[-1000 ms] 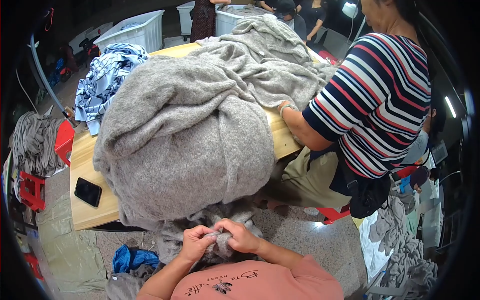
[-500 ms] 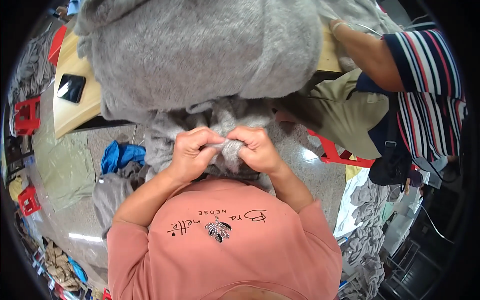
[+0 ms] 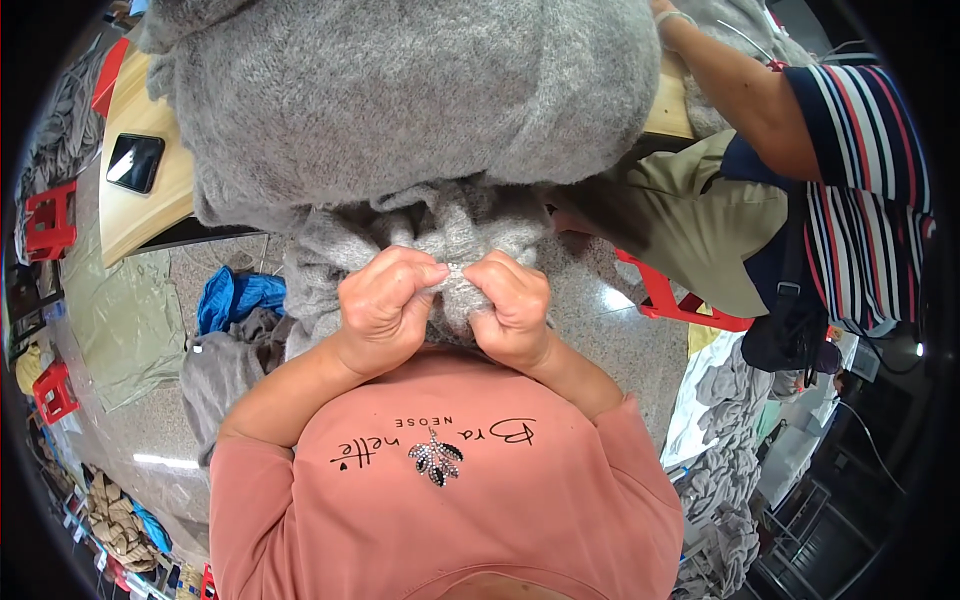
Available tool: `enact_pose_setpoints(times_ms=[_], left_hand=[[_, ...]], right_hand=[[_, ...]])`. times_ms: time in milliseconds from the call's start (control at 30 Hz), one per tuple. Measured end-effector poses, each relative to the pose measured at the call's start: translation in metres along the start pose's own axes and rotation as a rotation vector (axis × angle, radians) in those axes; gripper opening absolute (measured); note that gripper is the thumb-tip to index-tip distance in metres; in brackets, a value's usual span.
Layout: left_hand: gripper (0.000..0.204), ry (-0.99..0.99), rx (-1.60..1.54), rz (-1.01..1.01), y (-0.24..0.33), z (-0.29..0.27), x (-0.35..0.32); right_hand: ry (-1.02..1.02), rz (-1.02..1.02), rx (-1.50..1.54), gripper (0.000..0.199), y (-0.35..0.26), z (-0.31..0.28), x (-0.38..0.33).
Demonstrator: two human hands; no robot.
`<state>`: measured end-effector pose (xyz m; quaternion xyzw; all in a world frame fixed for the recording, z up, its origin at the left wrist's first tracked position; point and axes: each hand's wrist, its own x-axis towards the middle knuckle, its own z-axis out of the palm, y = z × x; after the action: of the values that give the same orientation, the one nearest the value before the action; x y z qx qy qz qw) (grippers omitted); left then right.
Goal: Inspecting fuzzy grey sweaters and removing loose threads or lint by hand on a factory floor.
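A grey fuzzy knit fabric [image 3: 455,225] hangs in folds in front of my chest. My left hand [image 3: 388,305] pinches it between thumb and bent fingers. Close by on the right, my right hand [image 3: 510,303] grips the same fabric. A short, narrow strip of the knit shows between the two sets of fingertips. Parts of the fabric inside both hands are hidden by the fingers.
A big grey knit pile [image 3: 400,95] covers much of the wooden table [image 3: 135,215], where a black phone [image 3: 136,163] lies at left. Blue cloth [image 3: 238,298] sits below. At right, a striped-sleeved person [image 3: 850,150] stands by a red stool [image 3: 690,308].
Both hands have shifted slightly on the knit, and their fingertips now meet it at about the same height. The thicker bunch at my right fingers is now a thinner strip.
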<state>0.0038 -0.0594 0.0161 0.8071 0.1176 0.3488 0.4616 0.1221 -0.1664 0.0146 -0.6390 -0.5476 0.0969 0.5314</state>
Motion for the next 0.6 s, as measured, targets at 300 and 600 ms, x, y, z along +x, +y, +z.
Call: enact_pose_setpoints(times_ms=[300,600], left_hand=[[0.022,0.091,0.132,0.153,0.002,0.007,0.007],[0.020,-0.030,0.198,0.099,-0.018,0.000,0.004]], right_hand=[[0.057,-0.085,-0.101,0.027,-0.009,0.007,-0.002],[0.108,-0.062,-0.140,0.030,0.017,0.004,0.003]])
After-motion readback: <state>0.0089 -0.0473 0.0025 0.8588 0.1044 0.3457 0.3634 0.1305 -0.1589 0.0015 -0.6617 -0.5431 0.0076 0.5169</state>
